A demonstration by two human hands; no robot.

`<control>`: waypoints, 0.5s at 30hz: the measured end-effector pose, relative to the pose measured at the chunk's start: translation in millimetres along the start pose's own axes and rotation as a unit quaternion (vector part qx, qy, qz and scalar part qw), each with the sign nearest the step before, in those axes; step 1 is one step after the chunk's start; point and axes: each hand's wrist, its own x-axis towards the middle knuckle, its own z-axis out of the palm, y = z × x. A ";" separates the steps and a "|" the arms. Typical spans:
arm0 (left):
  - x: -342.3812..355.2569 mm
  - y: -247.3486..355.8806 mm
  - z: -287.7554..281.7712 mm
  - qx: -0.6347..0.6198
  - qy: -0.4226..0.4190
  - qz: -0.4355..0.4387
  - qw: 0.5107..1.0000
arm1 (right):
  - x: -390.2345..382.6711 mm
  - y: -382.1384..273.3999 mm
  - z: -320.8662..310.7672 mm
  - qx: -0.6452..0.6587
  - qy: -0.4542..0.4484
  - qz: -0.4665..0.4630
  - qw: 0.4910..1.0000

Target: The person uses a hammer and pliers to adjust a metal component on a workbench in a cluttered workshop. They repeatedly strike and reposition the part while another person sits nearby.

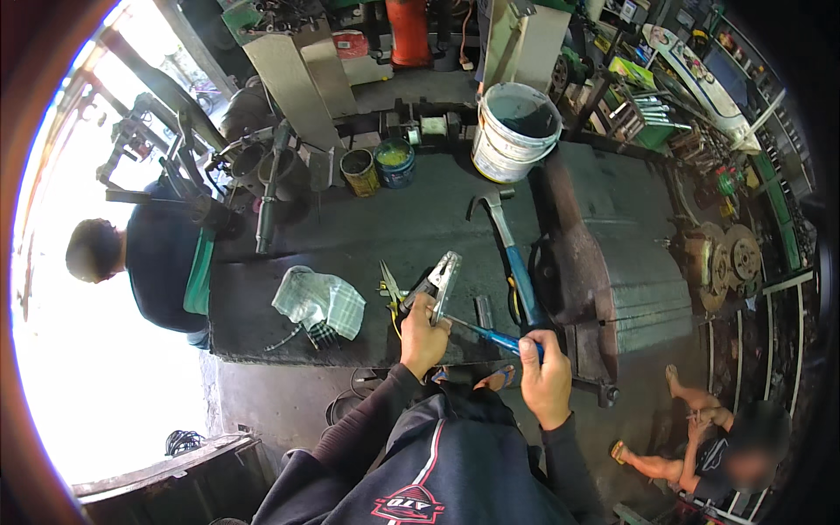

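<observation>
My left hand [423,339] is closed around a silver, clamp-like metal tool [448,271], held above the near part of the dark workbench [376,236]. My right hand [546,378] grips the blue handle of a screwdriver [497,339]. Its thin shaft points left and meets the silver tool just above my left fingers; whether the tip touches it, I cannot tell. Pliers with yellow handles [390,285] lie left of my left hand. Between my hands and the hammer [518,271] with a blue handle is a short metal cylinder [484,311].
A checked cloth [320,303] lies on the left of the bench. Two tins [360,172] and a white bucket [512,144] stand at the back. A big vise [634,302] fills the right. One person [166,262] is at the left; another [713,446] sits at lower right.
</observation>
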 end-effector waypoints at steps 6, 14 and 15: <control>23.1 3.9 3.4 0.027 -0.027 0.004 0.999 | 39.4 -0.4 23.6 0.252 0.062 -0.014 0.966; 30.1 38.9 1.2 0.121 0.028 0.071 0.990 | 53.6 21.8 7.7 0.299 0.004 0.013 0.954; 34.6 38.8 -0.1 0.129 0.043 0.086 0.987 | 53.5 16.1 1.2 0.255 -0.033 0.078 0.963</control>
